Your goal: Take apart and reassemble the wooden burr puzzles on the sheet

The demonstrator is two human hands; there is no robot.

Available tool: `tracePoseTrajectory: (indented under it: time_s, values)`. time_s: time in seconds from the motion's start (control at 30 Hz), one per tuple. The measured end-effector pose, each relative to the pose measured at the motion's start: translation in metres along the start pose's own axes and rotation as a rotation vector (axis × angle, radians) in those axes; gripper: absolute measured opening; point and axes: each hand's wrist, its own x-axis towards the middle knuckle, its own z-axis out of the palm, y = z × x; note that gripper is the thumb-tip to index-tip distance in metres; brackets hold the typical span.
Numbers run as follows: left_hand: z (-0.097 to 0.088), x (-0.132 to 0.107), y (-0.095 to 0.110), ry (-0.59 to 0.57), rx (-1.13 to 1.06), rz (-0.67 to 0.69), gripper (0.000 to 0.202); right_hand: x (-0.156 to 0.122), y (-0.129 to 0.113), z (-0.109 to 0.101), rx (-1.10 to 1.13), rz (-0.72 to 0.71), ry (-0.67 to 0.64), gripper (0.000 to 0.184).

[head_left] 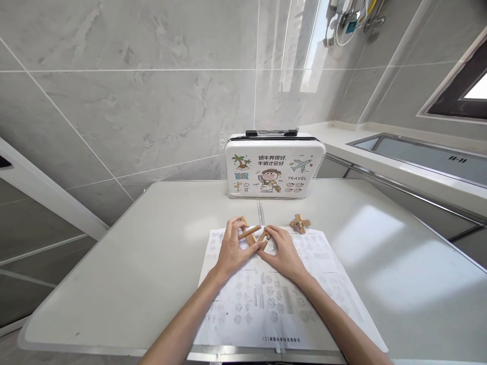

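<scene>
Above a printed sheet (262, 314), my left hand (233, 249) is closed on wooden puzzle pieces (250, 233), one lying slantwise across another. Close beside it, my right hand (283, 251) grips a notched wooden puzzle piece (264, 242) between thumb and fingers. The two hands nearly meet, and their pieces sit close together; whether they touch, I cannot tell. An assembled cross-shaped wooden puzzle (300, 223) rests at the sheet's far right edge, apart from both hands. The sheet carries rows of small printed diagrams and text, partly covered by my forearms.
A white case (274, 170) with cartoon prints and a black handle stands upright at the back of the white table (125, 284), near the tiled wall. To the right is a counter with a sink (422, 154). Pipes and valves hang at upper right.
</scene>
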Motion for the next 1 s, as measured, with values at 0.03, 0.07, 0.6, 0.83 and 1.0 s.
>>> tracePoseTrajectory:
  time_s: [0.03,0.07,0.6,0.83,1.0]
  values:
    - [0.000,-0.001,0.000,-0.030,-0.002,-0.011,0.051,0.000,-0.001,0.000,-0.023,-0.014,-0.012,0.058]
    - [0.001,-0.001,0.000,-0.057,-0.004,-0.017,0.049,-0.001,-0.001,-0.001,-0.045,-0.025,-0.024,0.056]
    - [-0.001,0.001,0.004,-0.175,-0.114,-0.111,0.039,0.008,-0.009,-0.013,0.225,0.023,-0.003,0.036]
    - [-0.002,-0.002,0.008,-0.304,-0.180,-0.077,0.043,0.011,-0.011,-0.018,0.604,0.186,-0.075,0.031]
    - [-0.002,-0.003,0.009,-0.303,-0.211,-0.063,0.064,0.010,-0.009,-0.017,0.651,0.185,-0.093,0.028]
